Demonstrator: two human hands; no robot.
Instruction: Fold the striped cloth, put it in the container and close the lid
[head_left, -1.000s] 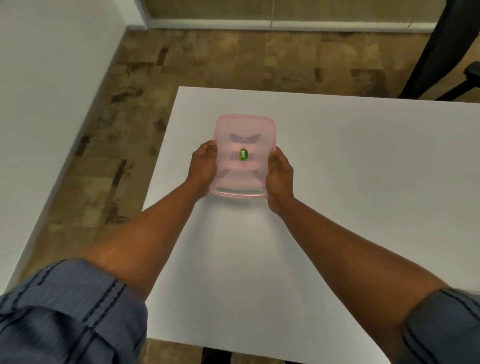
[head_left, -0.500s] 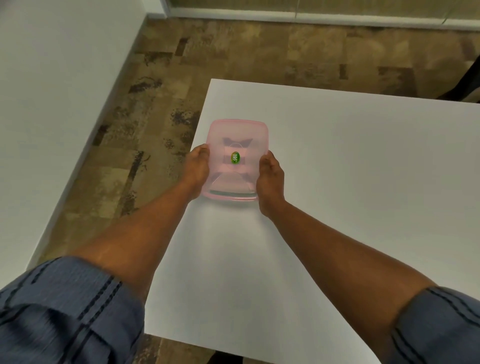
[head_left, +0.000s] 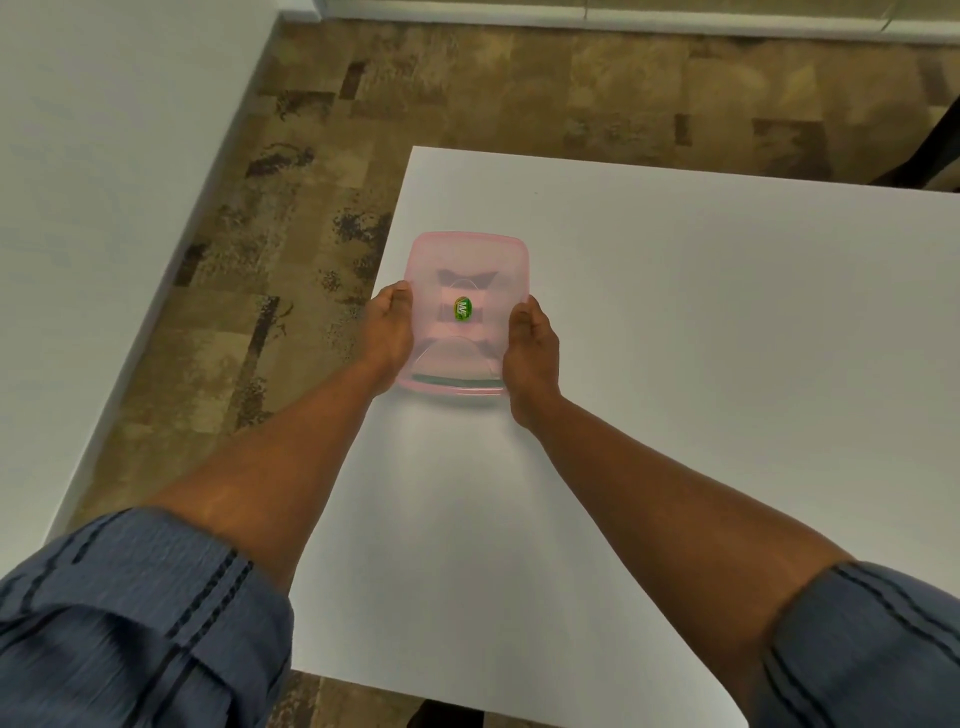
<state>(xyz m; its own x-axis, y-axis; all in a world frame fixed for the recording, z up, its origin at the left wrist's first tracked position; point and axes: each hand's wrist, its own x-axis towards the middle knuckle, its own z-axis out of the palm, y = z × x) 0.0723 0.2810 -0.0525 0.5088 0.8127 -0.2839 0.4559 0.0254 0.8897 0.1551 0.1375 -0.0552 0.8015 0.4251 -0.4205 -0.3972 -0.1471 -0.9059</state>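
A translucent pink container (head_left: 467, 260) stands near the left edge of the white table (head_left: 701, 338), its pink lid on top with a green oval sticker (head_left: 462, 309) in the middle. Dim dark shapes show through the lid; the striped cloth cannot be made out clearly. My left hand (head_left: 387, 327) grips the container's left side. My right hand (head_left: 530, 345) grips its right side. Both hold it close to the near corners.
The table's left edge (head_left: 389, 249) runs just beside the container, with brown patterned floor (head_left: 291, 260) below. A white wall (head_left: 104, 182) rises on the left. A dark chair part (head_left: 935, 156) shows at the far right.
The container, held in both hands, has drifted left toward the table's left edge as my view shifted. The grip of both hands is the same.
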